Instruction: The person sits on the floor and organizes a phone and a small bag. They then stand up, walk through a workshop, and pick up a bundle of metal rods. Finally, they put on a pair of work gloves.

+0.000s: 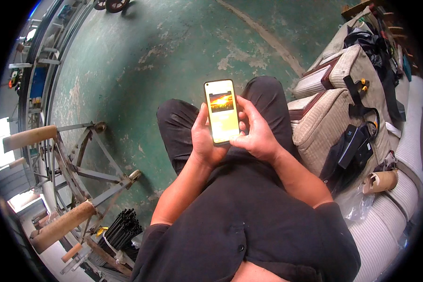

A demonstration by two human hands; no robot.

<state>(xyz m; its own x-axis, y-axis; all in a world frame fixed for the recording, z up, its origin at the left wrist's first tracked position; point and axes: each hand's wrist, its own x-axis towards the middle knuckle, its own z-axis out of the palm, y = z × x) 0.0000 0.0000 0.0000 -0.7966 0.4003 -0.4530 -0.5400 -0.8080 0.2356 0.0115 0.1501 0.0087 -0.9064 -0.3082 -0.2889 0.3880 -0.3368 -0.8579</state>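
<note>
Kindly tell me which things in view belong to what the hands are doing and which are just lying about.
In use:
- lit phone
- left hand and right hand, both holding it

Lying about:
- beige ribbed seat, right
- black box on it
- torn cardboard tube
- metal frame, left
- black rods, lower left

Phone (228, 130) between left hand (203, 142) and right hand (262, 139), before the torso (268, 202); metal frame (99, 175) to the left, rod bundle (123, 229) beside it; upholstered seat (320, 120) to the right, strap (354, 91) on it, cardboard tube (380, 182) on roll (378, 230).
</note>
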